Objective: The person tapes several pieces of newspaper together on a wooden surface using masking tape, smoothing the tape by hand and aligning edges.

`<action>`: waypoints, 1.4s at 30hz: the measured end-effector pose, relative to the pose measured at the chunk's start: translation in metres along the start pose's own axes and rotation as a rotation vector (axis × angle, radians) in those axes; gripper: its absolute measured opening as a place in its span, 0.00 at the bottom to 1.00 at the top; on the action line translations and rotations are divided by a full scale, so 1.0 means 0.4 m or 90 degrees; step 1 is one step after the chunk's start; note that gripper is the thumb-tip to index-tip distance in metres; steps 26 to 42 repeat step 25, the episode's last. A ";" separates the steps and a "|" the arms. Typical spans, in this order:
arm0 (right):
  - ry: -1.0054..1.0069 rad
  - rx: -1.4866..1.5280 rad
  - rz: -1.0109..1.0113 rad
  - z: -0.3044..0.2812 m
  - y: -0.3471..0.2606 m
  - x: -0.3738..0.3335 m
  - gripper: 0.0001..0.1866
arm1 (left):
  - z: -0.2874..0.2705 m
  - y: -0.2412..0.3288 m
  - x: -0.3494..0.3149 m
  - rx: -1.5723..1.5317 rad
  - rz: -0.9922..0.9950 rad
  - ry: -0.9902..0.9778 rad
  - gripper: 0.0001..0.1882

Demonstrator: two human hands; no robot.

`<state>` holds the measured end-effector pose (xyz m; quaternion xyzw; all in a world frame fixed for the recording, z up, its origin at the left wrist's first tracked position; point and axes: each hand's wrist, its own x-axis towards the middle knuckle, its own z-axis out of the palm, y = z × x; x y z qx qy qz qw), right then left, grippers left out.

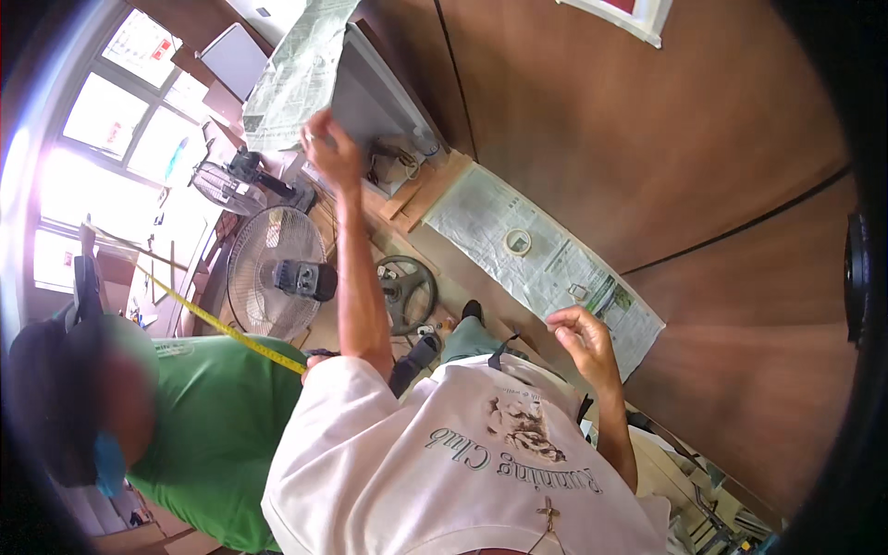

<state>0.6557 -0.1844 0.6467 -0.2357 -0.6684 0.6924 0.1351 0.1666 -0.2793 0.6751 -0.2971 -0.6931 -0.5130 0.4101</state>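
My left hand is raised, its fingers curled at the lower corner of a newspaper sheet. The sheet drapes over a grey panel-like unit. My right hand hovers by the near edge of a newspaper-covered ledge, its fingers loosely bent and thumb apart, with nothing visible in it. On that newspaper lies a roll of pale tape. A small, squarish light object is close to my right fingertips; its kind is unclear.
A person in a green shirt stands at my left, with a yellow measuring tape stretched beside them. Two fans, one a large round fan, and a steering wheel are beyond. Brown wooden panels rise at the right.
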 end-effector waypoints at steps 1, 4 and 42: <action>0.033 -0.001 -0.003 0.018 -0.010 0.025 0.09 | 0.005 -0.040 0.063 -0.048 -0.088 -0.013 0.11; 0.122 -0.007 -0.041 0.044 0.017 0.086 0.08 | 0.052 -0.221 0.186 0.085 0.028 -0.064 0.12; 0.188 -0.293 0.356 0.136 0.398 0.005 0.16 | 0.233 -0.201 -1.124 -0.223 -0.231 -1.023 0.19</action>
